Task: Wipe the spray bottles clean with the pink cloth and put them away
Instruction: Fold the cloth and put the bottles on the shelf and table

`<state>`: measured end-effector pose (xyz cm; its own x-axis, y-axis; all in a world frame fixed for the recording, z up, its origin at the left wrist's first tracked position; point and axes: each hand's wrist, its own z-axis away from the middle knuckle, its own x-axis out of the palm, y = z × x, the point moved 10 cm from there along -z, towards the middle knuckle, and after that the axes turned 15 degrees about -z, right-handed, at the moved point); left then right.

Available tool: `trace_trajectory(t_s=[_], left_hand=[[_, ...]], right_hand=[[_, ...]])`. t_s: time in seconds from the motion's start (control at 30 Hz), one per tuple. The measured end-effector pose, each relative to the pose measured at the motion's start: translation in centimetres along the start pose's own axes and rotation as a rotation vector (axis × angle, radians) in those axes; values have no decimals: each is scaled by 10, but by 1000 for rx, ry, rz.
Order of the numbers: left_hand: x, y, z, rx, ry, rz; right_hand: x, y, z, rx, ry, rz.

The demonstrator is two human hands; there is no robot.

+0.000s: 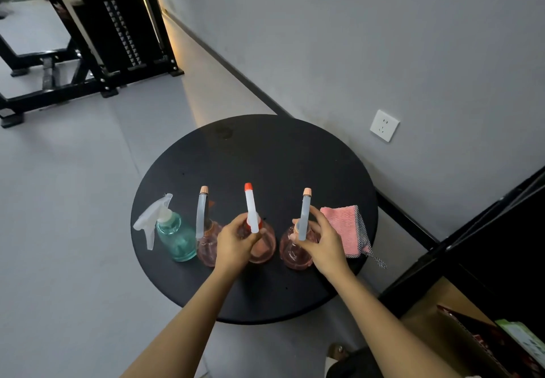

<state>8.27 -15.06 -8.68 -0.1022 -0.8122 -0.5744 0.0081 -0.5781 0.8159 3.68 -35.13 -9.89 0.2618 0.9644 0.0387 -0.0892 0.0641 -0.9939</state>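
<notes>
The neck of a red-tipped pink bottle [264, 249] is gripped by the left hand [233, 242]. The fingers are curled round it just below the white spray head, which is pointed away from the person. The collar of a peach-tipped pink bottle [293, 255] is held by the right hand [324, 242], thumb and fingers closed round it under the pale spray head. Both bottles are stood upright on the round black table [265, 156], side by side with a narrow gap between them.

Just outside the left-hand grip a third pink bottle [207, 245] is stood, its body partly hidden behind that hand. Farther out on the same side a teal bottle [177, 239] is set close against it, its white trigger turned outward.

All four bottles are made of tinted see-through material. Whether any liquid is held in them cannot be told.

Just outside the right-hand grip the pink cloth [343, 227] is laid folded on the table, with a dark checked edge trailing over the rim.

Beyond the right forearm an open cardboard box [460, 339] is seen on the floor, with red and green printed packets partly visible inside.
</notes>
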Motion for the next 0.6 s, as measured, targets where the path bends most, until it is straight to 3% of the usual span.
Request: trace_trajectory(t_s=[0.23, 0.6], left_hand=[[-17, 36, 15, 152, -38, 4], [-38, 175, 88, 435, -233, 117]], right_hand=[[-14, -34, 19, -30, 34, -27], [-82, -153, 111, -218, 84, -69]])
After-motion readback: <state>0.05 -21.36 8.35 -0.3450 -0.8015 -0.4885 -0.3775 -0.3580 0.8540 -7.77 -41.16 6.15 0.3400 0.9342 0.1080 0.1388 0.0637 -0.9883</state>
